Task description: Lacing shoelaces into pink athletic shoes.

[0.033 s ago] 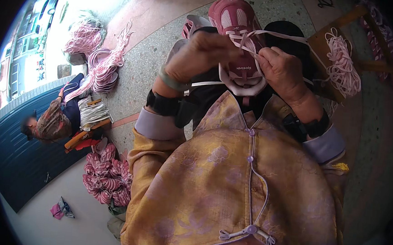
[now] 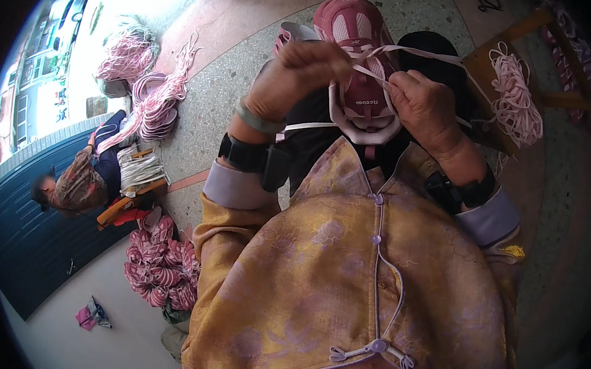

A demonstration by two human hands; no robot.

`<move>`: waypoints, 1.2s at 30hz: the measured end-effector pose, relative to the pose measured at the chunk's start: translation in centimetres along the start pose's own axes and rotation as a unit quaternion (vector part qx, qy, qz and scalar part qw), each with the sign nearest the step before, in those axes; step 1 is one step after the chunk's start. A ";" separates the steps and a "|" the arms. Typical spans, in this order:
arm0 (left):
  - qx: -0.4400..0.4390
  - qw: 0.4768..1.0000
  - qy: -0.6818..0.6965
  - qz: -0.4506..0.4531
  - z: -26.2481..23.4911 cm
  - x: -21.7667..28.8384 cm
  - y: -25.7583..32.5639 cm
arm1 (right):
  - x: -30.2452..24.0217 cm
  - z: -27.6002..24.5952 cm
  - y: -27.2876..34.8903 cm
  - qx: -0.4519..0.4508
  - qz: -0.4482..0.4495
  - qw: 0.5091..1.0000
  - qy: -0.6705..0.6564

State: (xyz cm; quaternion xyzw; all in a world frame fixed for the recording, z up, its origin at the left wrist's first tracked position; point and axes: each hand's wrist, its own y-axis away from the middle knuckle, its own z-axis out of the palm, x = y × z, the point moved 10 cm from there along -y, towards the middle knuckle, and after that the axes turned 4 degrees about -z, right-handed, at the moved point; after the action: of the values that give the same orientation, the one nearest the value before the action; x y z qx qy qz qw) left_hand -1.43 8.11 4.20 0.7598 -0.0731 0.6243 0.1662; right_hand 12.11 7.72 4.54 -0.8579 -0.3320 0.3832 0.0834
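Top ctr of frame: pink shoe [image 2: 370, 97], your R hand [image 2: 421, 104] pinching its pale lace [image 2: 371, 75]. Your L hand [image 2: 303, 72], just left, is curled but blurred; can't tell if it grips. Upper L: clear plastic bag [image 2: 134, 25] w/ pink laces [image 2: 123, 57] inside. Speckled gray floor [image 2: 226, 104]. Mid L: another person [image 2: 82, 180] nr a dark blue panel [image 2: 27, 248]. Upper R: pale lace bundle [image 2: 515, 93].

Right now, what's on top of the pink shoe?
A pale lace crosses the shoe; the right hand pinches it. The left hand overlaps the shoe's left edge, hiding what's beneath.
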 end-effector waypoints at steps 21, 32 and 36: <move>0.164 0.982 0.062 -0.071 -2.3 -7.3 0.0 | 7.6 -11.0 15.0 0.020 0.067 0.996 0.058; 0.280 0.868 -0.377 0.158 0.8 0.0 -0.8 | -0.5 0.6 -1.5 -0.021 -0.016 0.999 0.018; 0.302 0.840 -0.432 0.131 1.7 -0.5 -1.4 | 1.5 3.2 -2.2 -0.071 0.062 0.994 0.057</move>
State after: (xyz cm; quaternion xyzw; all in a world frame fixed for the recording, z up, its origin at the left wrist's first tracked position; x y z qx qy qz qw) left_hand 0.46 8.81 3.25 0.9483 -0.0449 0.2395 -0.2032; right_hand 9.47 10.03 2.31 -0.9011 -0.2990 0.3136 0.0171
